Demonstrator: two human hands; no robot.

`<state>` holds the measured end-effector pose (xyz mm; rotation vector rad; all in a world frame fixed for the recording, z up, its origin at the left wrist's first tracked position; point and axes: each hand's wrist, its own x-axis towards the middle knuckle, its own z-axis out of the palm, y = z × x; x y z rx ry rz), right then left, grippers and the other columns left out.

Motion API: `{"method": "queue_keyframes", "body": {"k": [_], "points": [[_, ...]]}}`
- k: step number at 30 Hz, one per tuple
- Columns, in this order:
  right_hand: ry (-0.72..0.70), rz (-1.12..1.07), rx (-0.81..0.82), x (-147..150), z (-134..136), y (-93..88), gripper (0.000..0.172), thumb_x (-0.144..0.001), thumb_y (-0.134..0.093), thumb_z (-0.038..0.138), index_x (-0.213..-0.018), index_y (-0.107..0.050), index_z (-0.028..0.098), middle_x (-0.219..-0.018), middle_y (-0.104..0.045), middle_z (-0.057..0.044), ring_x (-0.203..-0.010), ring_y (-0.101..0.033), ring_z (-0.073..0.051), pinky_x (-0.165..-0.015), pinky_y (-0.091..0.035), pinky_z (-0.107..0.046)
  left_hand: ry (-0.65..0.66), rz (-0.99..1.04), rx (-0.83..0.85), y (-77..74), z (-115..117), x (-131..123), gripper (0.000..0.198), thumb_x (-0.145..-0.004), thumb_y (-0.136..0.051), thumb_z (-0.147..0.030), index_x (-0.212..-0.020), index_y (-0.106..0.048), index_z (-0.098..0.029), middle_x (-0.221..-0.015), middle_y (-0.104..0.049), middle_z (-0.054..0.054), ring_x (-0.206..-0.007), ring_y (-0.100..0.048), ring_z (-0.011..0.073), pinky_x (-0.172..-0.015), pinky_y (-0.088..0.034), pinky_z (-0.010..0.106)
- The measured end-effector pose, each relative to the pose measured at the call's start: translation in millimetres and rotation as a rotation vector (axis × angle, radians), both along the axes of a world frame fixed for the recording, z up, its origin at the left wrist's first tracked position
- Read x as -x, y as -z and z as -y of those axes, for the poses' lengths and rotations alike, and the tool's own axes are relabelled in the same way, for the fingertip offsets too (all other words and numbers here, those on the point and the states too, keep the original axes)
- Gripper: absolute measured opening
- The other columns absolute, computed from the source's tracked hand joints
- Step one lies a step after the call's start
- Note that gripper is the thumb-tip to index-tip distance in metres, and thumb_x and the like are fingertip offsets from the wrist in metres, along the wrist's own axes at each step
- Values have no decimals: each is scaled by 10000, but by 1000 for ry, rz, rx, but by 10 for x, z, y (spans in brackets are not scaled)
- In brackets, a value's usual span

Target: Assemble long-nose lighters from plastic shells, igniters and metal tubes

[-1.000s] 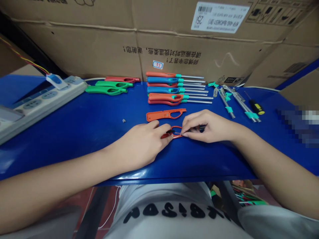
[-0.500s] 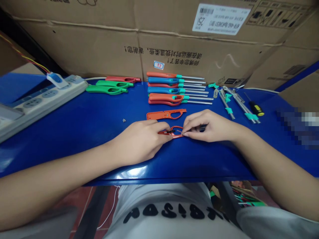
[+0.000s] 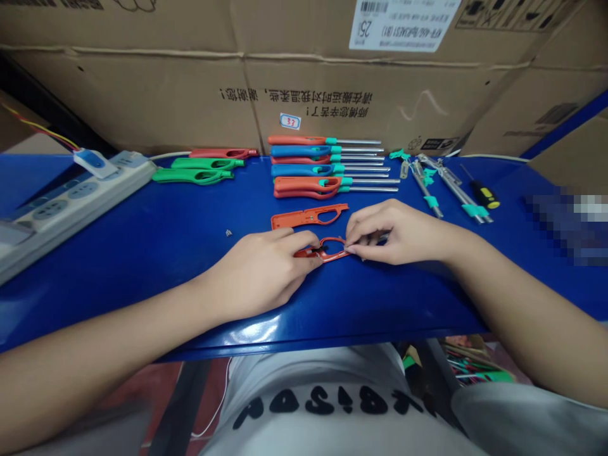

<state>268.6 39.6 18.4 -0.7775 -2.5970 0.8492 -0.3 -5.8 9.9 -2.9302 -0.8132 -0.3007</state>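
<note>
- Pinching an open orange lighter half-shell (image 3: pixel 332 258) in our hands: left hand (image 3: pixel 263 269) on the handle, right hand (image 3: pixel 387 234) at the loop end.
- It's on our blue tabletop (image 3: pixel 199 225), nearer us than the matching half-shell (image 3: pixel 289 220).
- Small metal pieces (image 3: pixel 228 233) left.

Blue tabletop (image 3: pixel 389 304) is shining, smooth, glossy; orange lighter half-shells (image 3: pixel 289 220), mid-frame, are showing smooth plastic; metal lighter tubes (image 3: pixel 375 182), upper centre, are gleaming; cardboard box (image 3: pixel 166 101), top, is looking matt.

Brown cardboard (image 3: pixel 156 95) backs a glossy blue table (image 3: pixel 370 304); reddish floor (image 3: pixel 213 386), apparently tiled.
</note>
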Motion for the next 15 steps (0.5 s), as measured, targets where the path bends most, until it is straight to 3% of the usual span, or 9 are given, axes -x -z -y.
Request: {"method": "queue_keyframes", "body": {"k": [6,15], "points": [[-11,-8,1,1,1,16,114,-885,-644,224,-883,-740,164,-873,-702,-47,-675,-634,-102,-643,-533,-213,1,-26,18,6,-12,-11,309,-1025,-465,-249,-1188,-727,-238,-1190,-665,78,-997,-675,236,-788,-574,359],[11,27,38,-50,-28,2,71,-850,-655,174,-896,-709,168,-924,-650,-42,-651,-590,-79,-596,-512,-186,12,-139,-34,-20,-4,-4,329,-1044,-431,-267,-1194,-718,-211,-1162,-656,94,-917,-641,226,-662,-519,309]]}}
